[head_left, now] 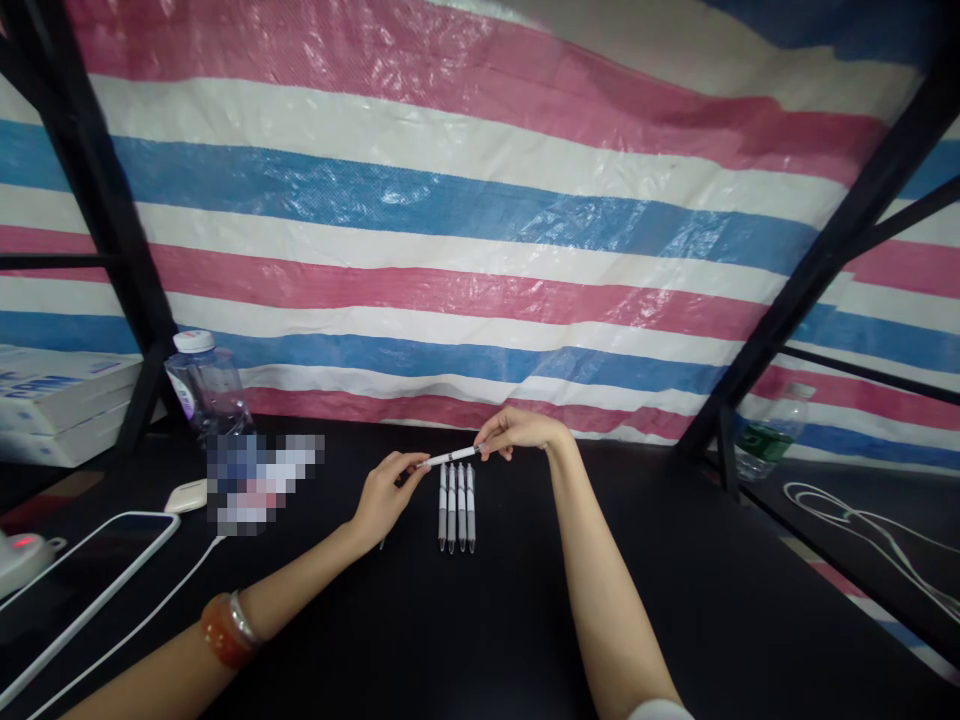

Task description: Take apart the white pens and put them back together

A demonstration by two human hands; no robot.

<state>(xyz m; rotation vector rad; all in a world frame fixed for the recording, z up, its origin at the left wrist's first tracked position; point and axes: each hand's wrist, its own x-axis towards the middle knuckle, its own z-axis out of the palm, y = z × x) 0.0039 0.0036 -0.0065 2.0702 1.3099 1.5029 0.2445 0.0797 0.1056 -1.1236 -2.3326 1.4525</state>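
Note:
A white pen (454, 456) is held nearly level between my two hands, just above the far ends of a row of pens. My left hand (390, 492) pinches its left end with thumb and fingers. At its right end, the fingers of my right hand (517, 432) close around the tip. Below lie several white and grey click pens (457, 508), side by side and parallel on the black table (495, 640). Partly behind my left wrist, a small thin thing shows on the table, too little of it to name.
To the left are a phone (90, 560), a white cable (157, 620), an earbud case (187, 496), a clear bottle (210, 385) and stacked boxes (67, 400). Beyond the right frame post stand a green-labelled bottle (772, 435) and a coiled cable (847, 515). Striped sheeting (465, 240) hangs behind.

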